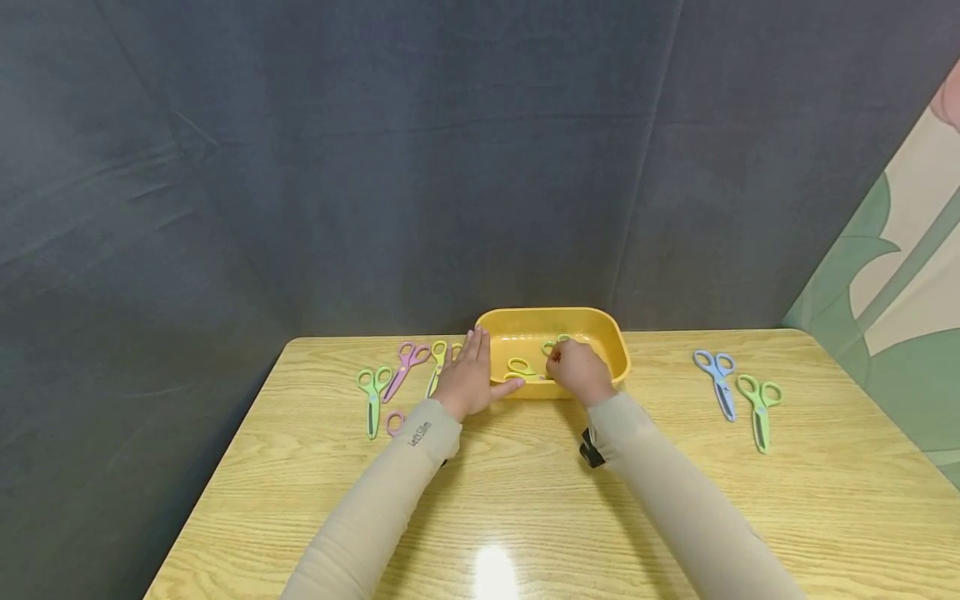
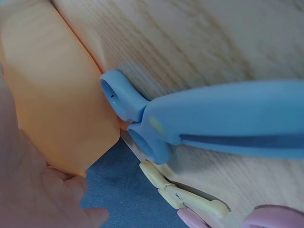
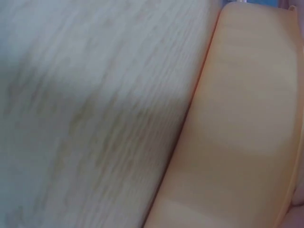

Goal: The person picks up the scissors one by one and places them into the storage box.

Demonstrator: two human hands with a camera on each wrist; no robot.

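In the head view my left hand (image 1: 467, 379) lies with straight fingers along the left rim of a yellow-orange plastic basket (image 1: 615, 346). My right hand (image 1: 577, 369) reaches over the near rim, its fingers curled at green scissors (image 1: 550, 347); it seems to pinch them, though the fingertips are mostly hidden. Yellow scissors (image 1: 519, 365) lie in the basket. In the left wrist view, blue scissors (image 2: 223, 116) lie under my left wrist with their handles at the basket's wall (image 2: 66, 95). The right wrist view shows mainly the basket's outer wall (image 3: 237, 118).
Left of the basket lie green scissors (image 1: 372, 400), pink scissors (image 1: 405, 367), yellow scissors (image 1: 437, 358) and a pink handle loop (image 1: 395, 422). To the right are blue scissors (image 1: 720, 383) and green scissors (image 1: 761, 412). A dark curtain (image 1: 450, 167) hangs behind the wooden table (image 1: 525, 483).
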